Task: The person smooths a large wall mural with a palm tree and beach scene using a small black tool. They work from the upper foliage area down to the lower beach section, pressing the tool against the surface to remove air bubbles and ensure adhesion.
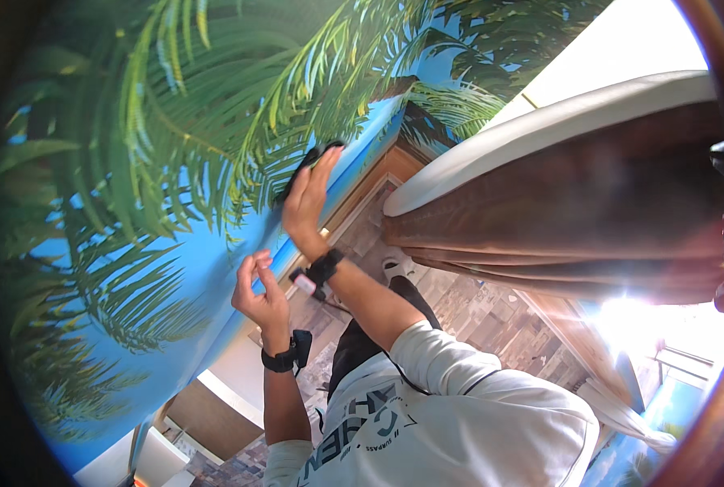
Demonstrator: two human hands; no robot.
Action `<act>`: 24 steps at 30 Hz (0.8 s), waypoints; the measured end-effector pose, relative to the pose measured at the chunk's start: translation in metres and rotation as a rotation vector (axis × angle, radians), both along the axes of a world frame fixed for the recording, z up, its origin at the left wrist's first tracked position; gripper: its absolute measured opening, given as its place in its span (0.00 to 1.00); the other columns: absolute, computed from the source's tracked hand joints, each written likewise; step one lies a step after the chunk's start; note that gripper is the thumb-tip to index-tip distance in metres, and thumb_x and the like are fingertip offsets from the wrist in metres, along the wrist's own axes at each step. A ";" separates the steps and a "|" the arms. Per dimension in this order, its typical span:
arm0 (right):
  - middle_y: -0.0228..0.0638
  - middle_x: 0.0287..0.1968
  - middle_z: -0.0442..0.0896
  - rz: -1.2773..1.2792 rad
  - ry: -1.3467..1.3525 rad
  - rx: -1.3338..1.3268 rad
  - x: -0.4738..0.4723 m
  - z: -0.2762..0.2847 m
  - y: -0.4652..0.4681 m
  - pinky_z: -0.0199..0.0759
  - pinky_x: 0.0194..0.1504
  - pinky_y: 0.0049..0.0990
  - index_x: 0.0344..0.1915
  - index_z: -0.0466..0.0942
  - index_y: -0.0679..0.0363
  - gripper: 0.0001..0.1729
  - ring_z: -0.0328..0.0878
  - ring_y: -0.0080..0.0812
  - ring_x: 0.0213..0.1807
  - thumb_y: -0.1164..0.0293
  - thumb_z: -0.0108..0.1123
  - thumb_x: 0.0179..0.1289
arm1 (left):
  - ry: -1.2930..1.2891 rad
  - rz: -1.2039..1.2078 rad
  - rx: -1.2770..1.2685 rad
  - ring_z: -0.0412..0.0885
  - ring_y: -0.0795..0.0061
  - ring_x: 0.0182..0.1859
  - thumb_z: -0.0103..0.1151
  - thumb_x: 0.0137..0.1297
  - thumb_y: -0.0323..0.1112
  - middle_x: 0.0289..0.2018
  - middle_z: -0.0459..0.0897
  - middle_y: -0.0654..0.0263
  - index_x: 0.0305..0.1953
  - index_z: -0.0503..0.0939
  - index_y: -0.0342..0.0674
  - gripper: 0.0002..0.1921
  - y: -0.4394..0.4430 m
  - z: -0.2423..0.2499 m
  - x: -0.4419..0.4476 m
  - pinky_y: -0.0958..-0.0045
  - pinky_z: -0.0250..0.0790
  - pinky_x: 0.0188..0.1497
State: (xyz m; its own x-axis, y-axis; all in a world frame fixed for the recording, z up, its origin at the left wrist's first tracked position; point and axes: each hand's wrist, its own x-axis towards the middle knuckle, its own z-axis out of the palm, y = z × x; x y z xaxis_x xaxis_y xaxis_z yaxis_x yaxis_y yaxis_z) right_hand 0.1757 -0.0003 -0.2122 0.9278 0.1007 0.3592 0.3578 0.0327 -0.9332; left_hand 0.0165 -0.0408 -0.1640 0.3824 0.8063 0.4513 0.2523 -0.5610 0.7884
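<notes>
My right hand [308, 204] is raised at the wall mural of palm leaves and blue sky [216, 237], its fingers stretched out. A black object [297, 176] lies between that hand and the wall; its kind cannot be made out, and my fingers cover part of it. Lower and to the left, my left hand [263, 291] is lifted beside the mural, with the fingers bent, a gap between them and nothing visible in them. Both wrists wear black straps with small devices attached.
A large brown piece with a pale curved rim [453, 164] and hanging folds stands at the right. Wood-patterned flooring [489, 310] runs below, with a white shoe [396, 268] on it. White curved furniture [234, 395] is at the lower left. Bright light enters at the right.
</notes>
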 end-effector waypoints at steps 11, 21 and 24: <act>0.72 0.81 0.38 0.055 -0.669 -0.045 0.130 -0.027 -0.019 0.37 0.79 0.56 0.80 0.47 0.69 0.37 0.37 0.74 0.82 0.61 0.41 0.82 | 0.200 0.224 -0.082 0.85 0.59 0.53 0.54 0.72 0.19 0.50 0.88 0.54 0.51 0.79 0.31 0.10 -0.026 -0.092 -0.001 0.63 0.78 0.54; 0.63 0.83 0.43 -0.086 -0.673 -0.063 0.223 -0.164 -0.029 0.31 0.79 0.58 0.80 0.50 0.66 0.36 0.40 0.67 0.83 0.60 0.40 0.81 | 0.250 0.106 0.533 0.75 0.53 0.51 0.57 0.65 0.16 0.49 0.83 0.59 0.40 0.78 0.38 0.08 0.002 -0.224 0.025 0.56 0.69 0.53; 0.59 0.83 0.43 -0.109 -0.657 -0.037 0.249 -0.184 -0.026 0.31 0.79 0.59 0.80 0.49 0.67 0.37 0.39 0.63 0.84 0.62 0.41 0.80 | 0.234 0.122 0.737 0.74 0.53 0.50 0.58 0.61 0.16 0.50 0.81 0.59 0.39 0.79 0.40 0.10 0.023 -0.260 0.013 0.54 0.68 0.52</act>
State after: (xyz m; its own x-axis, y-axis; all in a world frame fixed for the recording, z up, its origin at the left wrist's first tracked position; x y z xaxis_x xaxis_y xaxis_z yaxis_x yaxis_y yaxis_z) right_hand 0.4245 -0.0263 -0.3964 0.5226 0.0418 0.8515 0.8519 -0.0644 -0.5197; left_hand 0.0295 -0.0177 -0.4244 0.4616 0.3728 0.8049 0.4599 -0.8765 0.1422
